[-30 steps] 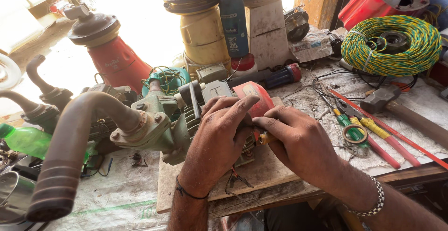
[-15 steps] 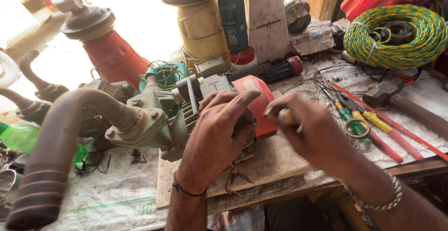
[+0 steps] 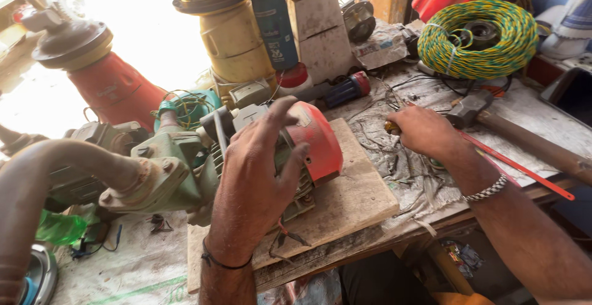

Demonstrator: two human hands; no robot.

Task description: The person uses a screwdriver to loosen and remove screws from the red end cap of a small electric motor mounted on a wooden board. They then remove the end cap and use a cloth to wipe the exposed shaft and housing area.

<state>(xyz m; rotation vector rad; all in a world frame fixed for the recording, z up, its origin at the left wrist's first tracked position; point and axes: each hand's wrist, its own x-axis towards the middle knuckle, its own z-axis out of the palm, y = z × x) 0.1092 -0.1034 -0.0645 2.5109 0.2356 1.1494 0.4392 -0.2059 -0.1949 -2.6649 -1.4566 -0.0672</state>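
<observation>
A green pump motor (image 3: 179,163) with a red end cover (image 3: 319,143) lies on a wooden board (image 3: 361,197) on the bench. My left hand (image 3: 259,175) lies over the motor's finned body with its fingers spread, gripping it just behind the red cover. My right hand (image 3: 425,134) is off to the right, low over the bench next to a hammer (image 3: 478,113). Its fingers are closed around a small yellow-handled tool (image 3: 390,126), of which only the end shows.
A rusty pipe (image 3: 55,169) runs from the pump at the left. Behind stand a red pump body (image 3: 114,89), a yellow one (image 3: 237,37) and a dark bottle (image 3: 271,15). A yellow-green wire coil (image 3: 478,37), a blue-handled screwdriver (image 3: 346,89) and a red rod (image 3: 524,169) lie at the right.
My right hand has left the motor's red cover and swung right to the bench beside the hammer, still closed on the small tool. My left hand stays on the motor.
</observation>
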